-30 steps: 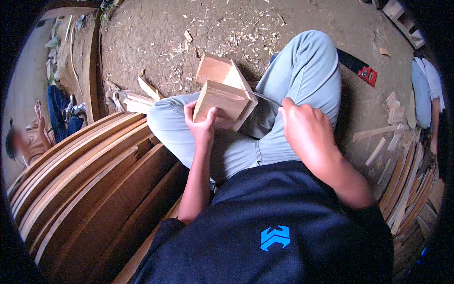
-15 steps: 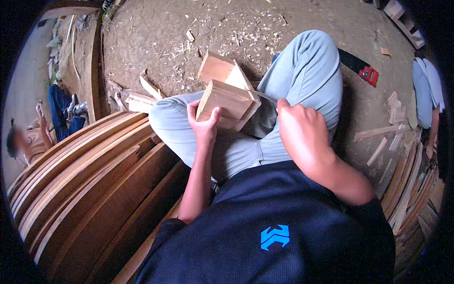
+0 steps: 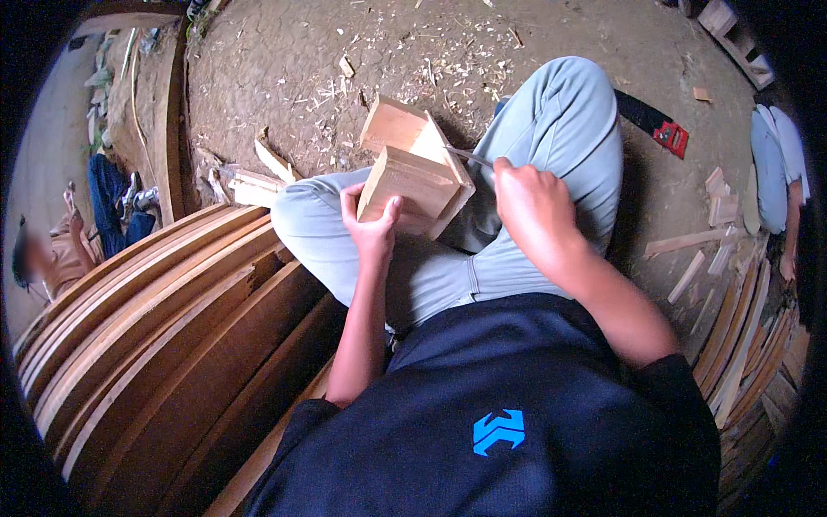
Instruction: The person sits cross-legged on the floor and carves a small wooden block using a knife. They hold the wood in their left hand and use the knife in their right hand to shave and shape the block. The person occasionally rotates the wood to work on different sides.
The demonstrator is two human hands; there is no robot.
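Note:
A pale wooden piece, two thick blocks joined by a board (image 3: 457, 188) into a U shape, rests over my lap. My left hand (image 3: 375, 226) grips its nearer block, thumb on the face towards me. In my right hand (image 3: 536, 202), closed in a fist, is a slim metal blade (image 3: 469, 156); the fist hides its handle, so I cannot tell whether it is a knife or a chisel. The blade's tip meets the board's edge near the gap between the blocks.
Stacked long planks (image 3: 172, 336) lie close by my left side. A handsaw (image 3: 668, 136) with a red handle is on the dirt floor beyond my right knee. Wood shavings (image 3: 405, 77) and offcuts (image 3: 724, 207) are scattered about. One person (image 3: 65, 246) is at far left, another (image 3: 775, 168) at far right.
My right hand has moved up and slightly left, bringing the blade from beside the wooden piece's lower corner to higher along the board's edge. The left hand and the piece stay put.

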